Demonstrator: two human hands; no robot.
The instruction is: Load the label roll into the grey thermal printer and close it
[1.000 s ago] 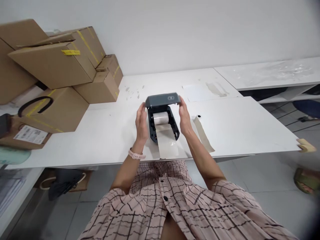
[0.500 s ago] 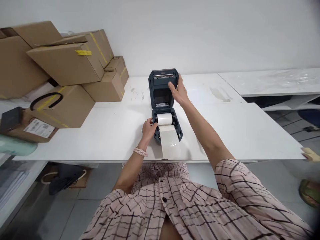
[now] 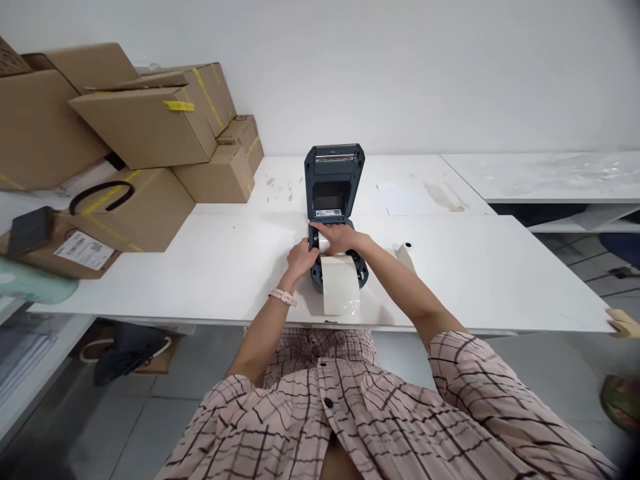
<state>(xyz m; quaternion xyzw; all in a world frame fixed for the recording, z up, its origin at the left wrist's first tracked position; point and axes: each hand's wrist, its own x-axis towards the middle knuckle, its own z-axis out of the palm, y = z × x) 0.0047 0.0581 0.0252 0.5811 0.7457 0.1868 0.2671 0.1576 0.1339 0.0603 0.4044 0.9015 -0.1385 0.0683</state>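
Observation:
A dark label printer (image 3: 334, 181) stands on the white table with its lid raised. My left hand (image 3: 301, 259) is closed on the printer's left side, its thumb at the inner edge. My right hand (image 3: 340, 238) reaches over the opened base, fingers stretched to the left across the white label roll (image 3: 323, 244). Most of the roll is hidden under that hand. A strip of labels (image 3: 341, 287) runs from the roll over the printer's front toward the table edge. To the right, partly behind my right forearm, lies a small pale roll (image 3: 406, 257).
Cardboard boxes (image 3: 145, 127) are stacked on the left side of the table (image 3: 240, 267). A black phone-like object (image 3: 31, 230) and a mint-coloured roll (image 3: 37, 281) lie at the left. A white sheet (image 3: 400, 199) is near the wall.
My right hand has left the raised lid and moved down onto the label roll. My left hand stays at the printer's side. The small roll at the right has come into view.

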